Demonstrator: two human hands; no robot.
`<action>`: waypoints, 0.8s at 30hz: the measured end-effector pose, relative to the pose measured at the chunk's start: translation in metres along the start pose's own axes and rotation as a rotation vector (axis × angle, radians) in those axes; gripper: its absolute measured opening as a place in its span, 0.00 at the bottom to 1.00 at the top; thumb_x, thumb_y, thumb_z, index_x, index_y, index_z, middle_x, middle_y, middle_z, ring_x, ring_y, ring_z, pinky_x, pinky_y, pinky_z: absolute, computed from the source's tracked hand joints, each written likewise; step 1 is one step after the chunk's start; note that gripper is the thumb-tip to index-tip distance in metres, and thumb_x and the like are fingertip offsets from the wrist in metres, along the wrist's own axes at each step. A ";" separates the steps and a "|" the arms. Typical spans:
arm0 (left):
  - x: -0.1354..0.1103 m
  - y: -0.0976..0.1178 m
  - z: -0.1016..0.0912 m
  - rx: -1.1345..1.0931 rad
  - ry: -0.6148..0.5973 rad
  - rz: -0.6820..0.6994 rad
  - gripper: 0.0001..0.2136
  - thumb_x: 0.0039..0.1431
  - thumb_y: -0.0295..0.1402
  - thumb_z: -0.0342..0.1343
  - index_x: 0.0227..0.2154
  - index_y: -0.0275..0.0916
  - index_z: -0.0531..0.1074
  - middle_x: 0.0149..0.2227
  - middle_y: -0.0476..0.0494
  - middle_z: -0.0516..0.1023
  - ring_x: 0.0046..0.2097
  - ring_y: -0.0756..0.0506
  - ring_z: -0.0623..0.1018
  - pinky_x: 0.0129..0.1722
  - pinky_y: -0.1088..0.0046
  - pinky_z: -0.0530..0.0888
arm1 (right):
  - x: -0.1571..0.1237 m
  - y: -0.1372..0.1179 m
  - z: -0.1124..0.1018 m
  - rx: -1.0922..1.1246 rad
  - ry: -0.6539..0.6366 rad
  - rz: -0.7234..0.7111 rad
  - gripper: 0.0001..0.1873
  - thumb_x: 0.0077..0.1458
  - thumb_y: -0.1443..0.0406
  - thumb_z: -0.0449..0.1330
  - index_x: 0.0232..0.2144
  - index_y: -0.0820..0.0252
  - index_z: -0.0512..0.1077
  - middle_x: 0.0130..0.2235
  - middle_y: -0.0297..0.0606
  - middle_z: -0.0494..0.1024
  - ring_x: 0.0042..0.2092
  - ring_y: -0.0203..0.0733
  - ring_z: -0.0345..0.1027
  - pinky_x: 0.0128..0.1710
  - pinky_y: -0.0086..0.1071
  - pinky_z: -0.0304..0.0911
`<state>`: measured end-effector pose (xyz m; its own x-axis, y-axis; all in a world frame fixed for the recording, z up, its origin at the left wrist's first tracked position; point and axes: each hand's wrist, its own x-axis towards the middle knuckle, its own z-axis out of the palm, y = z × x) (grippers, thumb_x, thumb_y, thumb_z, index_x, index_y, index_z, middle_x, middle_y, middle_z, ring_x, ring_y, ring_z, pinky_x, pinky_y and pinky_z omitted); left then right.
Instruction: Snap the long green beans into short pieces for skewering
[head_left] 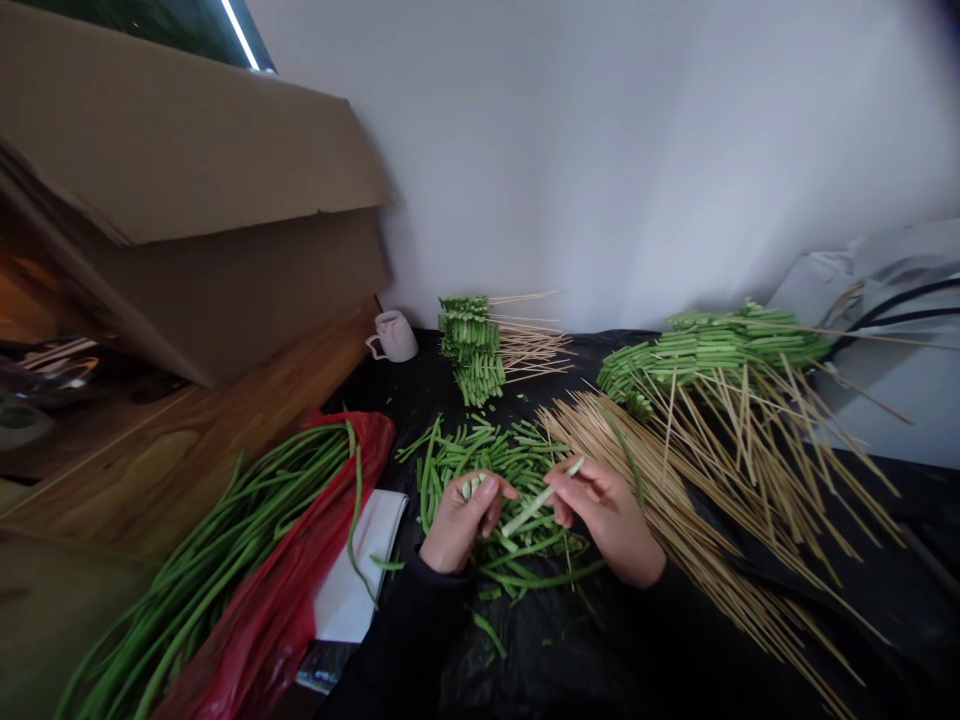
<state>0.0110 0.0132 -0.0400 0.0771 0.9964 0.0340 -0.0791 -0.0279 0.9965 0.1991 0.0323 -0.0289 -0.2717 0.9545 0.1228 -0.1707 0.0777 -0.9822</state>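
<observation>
Centrally, in the head view, two bare hands in dark sleeves work above a heap of cut long-bean pieces spread on black plastic sheeting. The right hand pinches a single pale bean length between thumb and fingers; the piece slants, its lower end toward the left hand. The fingers of the latter are curled inward around short, pale bean segments, whose number cannot be told. The two hands are apart, with the heap visible between and beneath them.

To the left, uncut long beans lie in an open red plastic bag, beside a flat white sheet. Behind the heap stands a stack of skewered bean rows, its sticks pointing right; a white mug is near it, by the wall. To the right, bare bamboo skewers lie in a loose sheaf near the right hand, and beyond them rests a larger pile of skewered beans. A cardboard box occupies the upper left, over a wood-grained surface.
</observation>
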 end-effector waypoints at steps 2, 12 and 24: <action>0.000 0.001 0.000 0.013 -0.032 -0.031 0.23 0.53 0.53 0.57 0.27 0.33 0.75 0.15 0.55 0.59 0.17 0.55 0.57 0.19 0.77 0.52 | -0.002 -0.002 0.003 -0.016 -0.056 0.028 0.13 0.56 0.55 0.60 0.31 0.60 0.71 0.21 0.30 0.71 0.24 0.34 0.65 0.24 0.29 0.61; -0.003 0.011 0.006 0.167 -0.239 -0.097 0.21 0.48 0.50 0.63 0.24 0.33 0.73 0.17 0.52 0.63 0.19 0.54 0.61 0.20 0.77 0.56 | -0.004 -0.004 0.006 -0.083 -0.052 -0.004 0.10 0.55 0.58 0.61 0.32 0.60 0.72 0.22 0.30 0.71 0.25 0.34 0.65 0.25 0.28 0.63; 0.003 -0.001 0.009 -0.179 0.152 -0.021 0.19 0.52 0.50 0.60 0.27 0.37 0.66 0.17 0.57 0.57 0.19 0.55 0.55 0.19 0.77 0.51 | -0.006 -0.001 0.016 -0.096 -0.005 -0.012 0.09 0.51 0.59 0.63 0.27 0.59 0.70 0.21 0.28 0.70 0.23 0.34 0.66 0.23 0.28 0.63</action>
<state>0.0199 0.0151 -0.0403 -0.0689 0.9976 -0.0116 -0.2555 -0.0064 0.9668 0.1856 0.0213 -0.0261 -0.2751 0.9518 0.1356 -0.0825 0.1171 -0.9897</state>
